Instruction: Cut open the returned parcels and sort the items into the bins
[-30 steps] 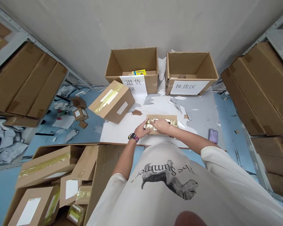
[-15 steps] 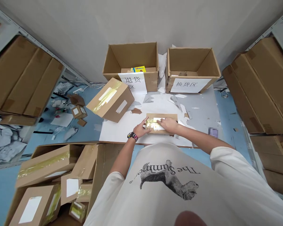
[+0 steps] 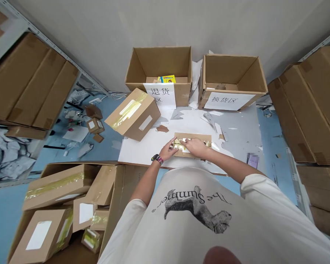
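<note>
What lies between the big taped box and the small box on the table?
Head view: a torn brown scrap lies on the table between the big taped box and the small box, whose left end the left hand touches.

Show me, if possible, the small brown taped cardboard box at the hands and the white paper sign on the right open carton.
Small brown taped cardboard box (image 3: 191,135): head view, bare far strip of its top.
White rectangular paper sign (image 3: 229,101): head view, middle of its lettered face.
</note>
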Available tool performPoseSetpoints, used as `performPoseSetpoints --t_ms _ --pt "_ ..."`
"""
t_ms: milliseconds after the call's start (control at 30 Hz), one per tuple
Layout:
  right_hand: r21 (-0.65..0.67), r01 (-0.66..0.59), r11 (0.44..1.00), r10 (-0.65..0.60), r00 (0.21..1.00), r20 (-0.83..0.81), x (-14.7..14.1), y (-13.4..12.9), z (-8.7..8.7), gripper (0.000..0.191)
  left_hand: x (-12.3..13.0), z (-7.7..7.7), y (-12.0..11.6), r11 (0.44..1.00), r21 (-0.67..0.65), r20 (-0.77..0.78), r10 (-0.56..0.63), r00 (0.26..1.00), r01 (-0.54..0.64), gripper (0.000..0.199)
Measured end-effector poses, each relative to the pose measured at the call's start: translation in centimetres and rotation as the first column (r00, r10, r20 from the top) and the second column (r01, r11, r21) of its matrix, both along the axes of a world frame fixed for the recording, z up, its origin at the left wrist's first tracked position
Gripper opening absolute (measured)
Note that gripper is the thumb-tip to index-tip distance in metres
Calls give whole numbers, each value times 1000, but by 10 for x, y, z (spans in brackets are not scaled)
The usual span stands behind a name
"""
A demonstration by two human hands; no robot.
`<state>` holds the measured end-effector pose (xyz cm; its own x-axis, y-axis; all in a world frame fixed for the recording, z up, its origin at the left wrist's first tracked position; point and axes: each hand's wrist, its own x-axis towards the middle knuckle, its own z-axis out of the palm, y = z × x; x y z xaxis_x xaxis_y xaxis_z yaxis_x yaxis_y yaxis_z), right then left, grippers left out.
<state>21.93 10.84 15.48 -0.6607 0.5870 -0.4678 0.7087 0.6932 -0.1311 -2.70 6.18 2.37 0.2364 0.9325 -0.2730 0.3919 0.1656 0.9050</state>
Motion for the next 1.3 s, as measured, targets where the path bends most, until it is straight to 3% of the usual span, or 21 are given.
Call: performPoseSetpoints --t_ms 167,433,633,800,933,1033,1200,1300 --pt "33 9 999 -10 999 34 -5 -7 -12 60 4 -6 -2 999 4 31 34 999 -35 86" --pt "48 39 998 -43 995 87 0 -24 -15 60 10 -11 -3 998 21 -25 55 998 -55 89" --pt "45 84 995 -88 992 88 11 -22 -28 67 15 -14 -6 995 57 -104 93 990 -87 89" --pt "55 30 998 -33 997 64 12 -20 -37 68 14 -17 -6 993 79 -105 100 989 -92 90" --pt "60 -11 998 10 1000 14 -3 -18 -33 69 8 -15 -7 987 88 -69 144 987 -138 93" --pt "48 3 999 -4 1000 24 -7 -17 -25 66 7 -12 -6 993 64 -54 106 993 -103 92" --pt "40 22 999 -28 988 153 19 -13 -15 54 18 -8 -3 994 85 -166 75 983 -61 89" --pt "30 2 1000 -6 990 141 30 -11 -14 54 21 -7 -3 994 89 -185 77 980 -61 88"
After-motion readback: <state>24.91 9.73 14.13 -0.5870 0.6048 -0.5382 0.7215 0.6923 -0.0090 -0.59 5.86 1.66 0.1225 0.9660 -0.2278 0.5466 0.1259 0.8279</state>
